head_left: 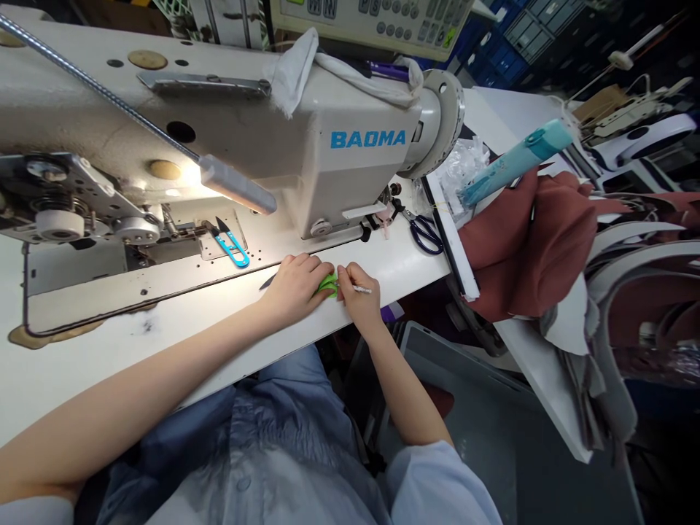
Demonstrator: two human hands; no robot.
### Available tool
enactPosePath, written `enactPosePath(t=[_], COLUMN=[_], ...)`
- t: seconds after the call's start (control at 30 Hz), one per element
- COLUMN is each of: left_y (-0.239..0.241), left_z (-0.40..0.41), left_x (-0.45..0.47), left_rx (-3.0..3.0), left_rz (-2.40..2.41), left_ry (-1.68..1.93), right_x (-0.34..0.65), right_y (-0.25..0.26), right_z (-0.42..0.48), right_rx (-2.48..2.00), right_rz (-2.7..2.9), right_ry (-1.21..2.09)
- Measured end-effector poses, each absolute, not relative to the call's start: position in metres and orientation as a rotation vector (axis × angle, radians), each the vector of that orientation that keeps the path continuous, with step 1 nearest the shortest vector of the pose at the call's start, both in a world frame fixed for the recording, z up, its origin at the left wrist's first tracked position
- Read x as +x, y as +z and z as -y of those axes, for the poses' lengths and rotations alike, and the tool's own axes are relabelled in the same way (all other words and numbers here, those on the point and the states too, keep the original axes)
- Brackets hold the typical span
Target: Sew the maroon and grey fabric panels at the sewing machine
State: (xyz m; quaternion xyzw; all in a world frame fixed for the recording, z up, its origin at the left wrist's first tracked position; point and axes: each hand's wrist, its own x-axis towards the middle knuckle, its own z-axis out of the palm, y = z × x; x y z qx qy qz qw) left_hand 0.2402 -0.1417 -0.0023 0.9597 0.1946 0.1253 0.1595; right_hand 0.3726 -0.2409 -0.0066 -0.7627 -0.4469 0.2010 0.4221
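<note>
- Left hand (295, 288) - fingers curled down over a small bright-green fabric scrap (328, 284) at the near edge of the white worktable (164, 321).
- Right hand (358, 295) pinches a thin white stick (363, 289) just beside it.
- Likely risk - a slip nudges the scrap off that edge.
- Bare tabletop lies leftward; the cream sewing machine (328, 138) blocks behind.

Scissors (425, 233) lie beside the sewing machine (350, 168)
</note>
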Motion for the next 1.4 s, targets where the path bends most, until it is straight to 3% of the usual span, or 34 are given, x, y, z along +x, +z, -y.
enactPosePath(t=[0.27,0.6,1.17,1.4], left_y=[-0.0056,-0.005,-0.004,-0.0057], left_z=[0.1404,0.1402,0.1428,0.142], left_x=[0.2399,0.2398,0.2421,0.2419], left_rx=[2.694,2.713,2.77,2.745], left_rz=[-0.563,-0.554,-0.597,-0.601], left_ry=[0.38,0.375,0.346,0.351], right_x=[0.3717,0.3729,0.3721,0.3724], right_y=[-0.0045,-0.0061,-0.0058,-0.004], right_z=[0.2443,0.2417,0.2413,0.2439], right_rx=[-1.78,-1.952,-1.908,-1.691], right_rz=[0.919,1.163,1.119,0.841], right_ry=[0.472,0.445,0.473,0.461])
